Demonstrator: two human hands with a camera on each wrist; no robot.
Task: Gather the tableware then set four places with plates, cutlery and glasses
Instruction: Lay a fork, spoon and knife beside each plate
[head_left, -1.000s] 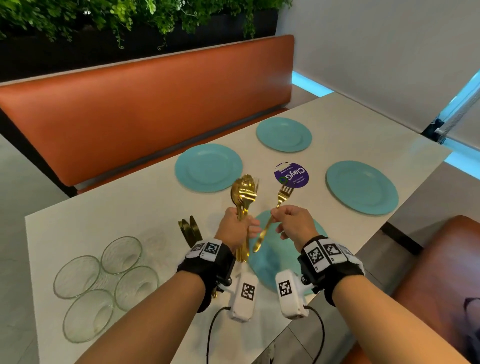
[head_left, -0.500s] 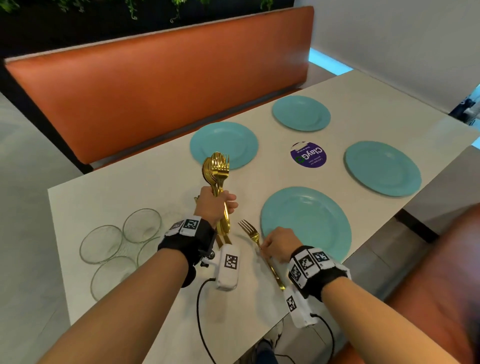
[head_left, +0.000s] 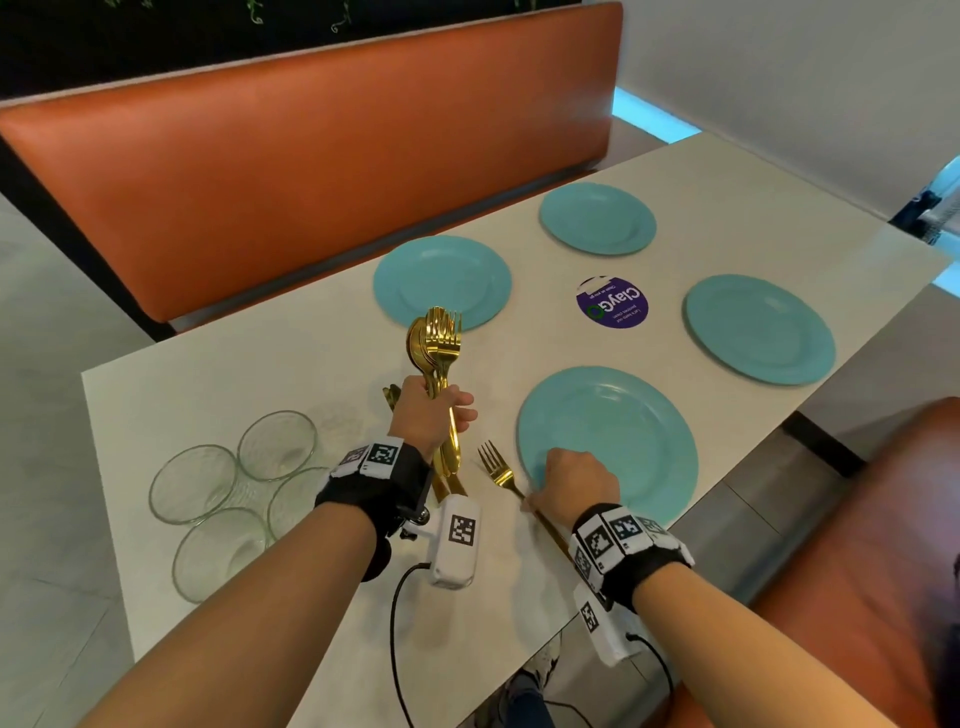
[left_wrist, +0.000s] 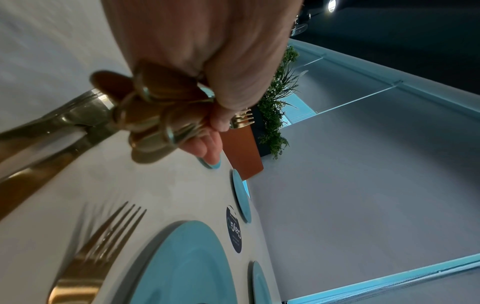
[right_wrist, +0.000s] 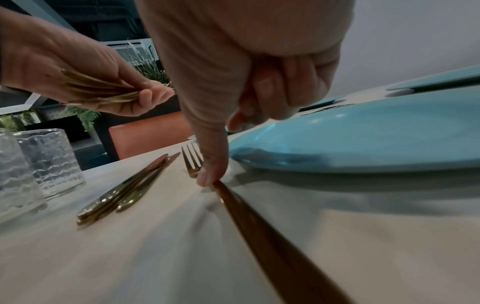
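My left hand (head_left: 439, 410) grips a bundle of gold forks and spoons (head_left: 436, 338) upright above the white table (head_left: 260, 374); the wrist view shows the handles (left_wrist: 155, 115) in its fist. One gold fork (head_left: 496, 470) lies flat on the table just left of the near teal plate (head_left: 623, 441). My right hand (head_left: 550, 493) hovers over the fork's handle. In the right wrist view one straight digit (right_wrist: 210, 174) touches the fork's neck (right_wrist: 192, 162) and the other fingers are curled, holding nothing. Gold knives (right_wrist: 124, 193) lie on the table behind my left hand.
Several clear glasses (head_left: 228, 499) stand clustered at the table's left end. Three more teal plates (head_left: 441, 280) (head_left: 597, 218) (head_left: 758, 327) sit further along, around a purple round sticker (head_left: 612, 302). An orange bench (head_left: 311, 171) runs behind the table; another orange seat (head_left: 857, 545) is at right.
My right hand carried the single fork down from mid-air and laid it left of the near plate, then loosened its hold. The left hand stayed upright with the bundle.
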